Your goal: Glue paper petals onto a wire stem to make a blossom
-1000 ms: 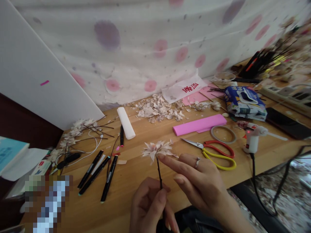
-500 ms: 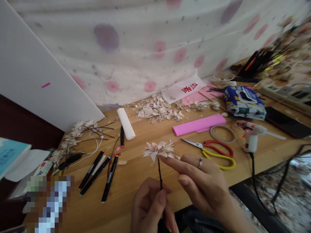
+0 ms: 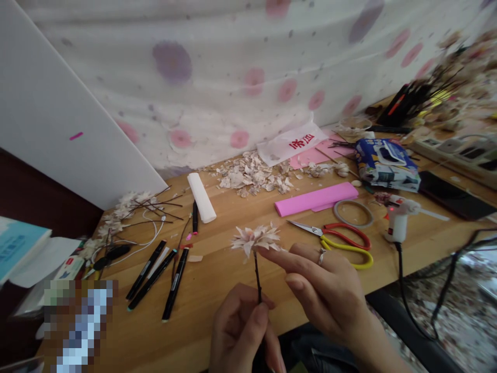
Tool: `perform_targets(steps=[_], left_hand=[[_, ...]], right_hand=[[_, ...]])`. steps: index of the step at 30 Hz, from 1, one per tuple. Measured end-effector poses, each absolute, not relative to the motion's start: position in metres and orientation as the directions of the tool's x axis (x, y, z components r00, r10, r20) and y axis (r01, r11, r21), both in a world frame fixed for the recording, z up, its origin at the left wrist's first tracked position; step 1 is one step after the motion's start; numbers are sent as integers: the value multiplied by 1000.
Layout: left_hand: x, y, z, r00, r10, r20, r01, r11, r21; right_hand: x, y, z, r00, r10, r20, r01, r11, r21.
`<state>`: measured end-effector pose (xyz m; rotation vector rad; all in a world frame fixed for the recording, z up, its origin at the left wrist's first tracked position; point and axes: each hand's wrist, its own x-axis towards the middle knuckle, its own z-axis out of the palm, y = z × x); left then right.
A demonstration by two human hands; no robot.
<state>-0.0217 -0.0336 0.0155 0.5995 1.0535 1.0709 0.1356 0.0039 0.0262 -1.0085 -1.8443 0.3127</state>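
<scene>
The left hand (image 3: 240,331) is low in the middle of the view, its fingers (image 3: 254,321) closed in a pinch on the thin dark stem (image 3: 257,277) of a pale pink-and-white paper flower (image 3: 256,237). The stem stands nearly upright, so the flower head is held above the light wooden tabletop (image 3: 217,282), right in front of the person. The right hand (image 3: 326,290), with a ring (image 3: 321,255) on one finger, is open and grips nothing. Its index finger is stretched out to the left and its tip touches the underside of the petals just beside the top of the stem, while the other fingers are loosely curled.

Just beyond the right hand lie scissors with red and yellow handles (image 3: 341,242), blades pointing towards the flower. Behind them are a folded strip of bright pink crepe paper (image 3: 316,199) and a ring of clear tape (image 3: 352,213), with a white glue gun (image 3: 396,223) standing to the right. A heap of pale paper scraps (image 3: 252,178) lies near the spotted cloth (image 3: 233,77) at the back, a white paper roll (image 3: 202,197) beside it. To the left, several black marker pens (image 3: 155,272) lie on the tabletop, well apart from both hands
</scene>
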Motion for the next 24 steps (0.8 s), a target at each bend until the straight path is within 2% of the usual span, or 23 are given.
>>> perform_targets(steps=[15, 24], left_hand=[[-23, -37, 16, 105, 924, -367, -463, 372, 804], [-28, -31, 12, 131, 922, -365, -495, 380, 781]], right_hand=[[134, 3, 32, -185, 726, 663, 512, 647, -565], [138, -1, 36, -117, 713, 691, 570, 618, -541]])
